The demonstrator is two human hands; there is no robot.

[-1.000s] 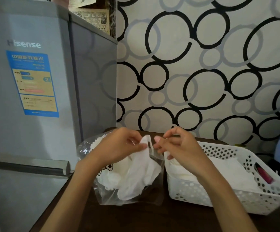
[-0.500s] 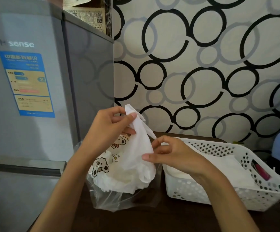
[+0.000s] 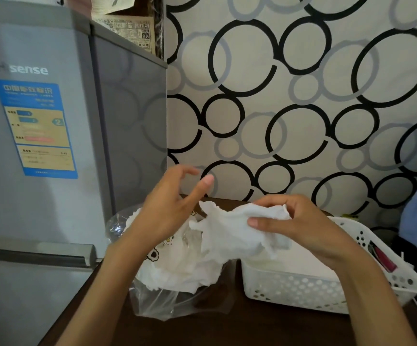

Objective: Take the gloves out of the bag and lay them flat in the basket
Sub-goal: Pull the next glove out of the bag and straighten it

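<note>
Glove point(image 3: 237, 231) now out; "Hisense" fridge point(image 3: 32, 146).

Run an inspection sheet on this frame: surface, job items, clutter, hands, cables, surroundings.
Surface: dark brown wooden table.
Job's things: crumpled white fabric glove held between clear plastic bag with more white fabric, and white perforated plastic basket.
Clutter: pink object in basket's right end.
Hands: right hand grips glove; left hand open above bag.
Cables: nothing seen.
Surroundings: grey fridge, circle-patterned wallpaper.
</note>
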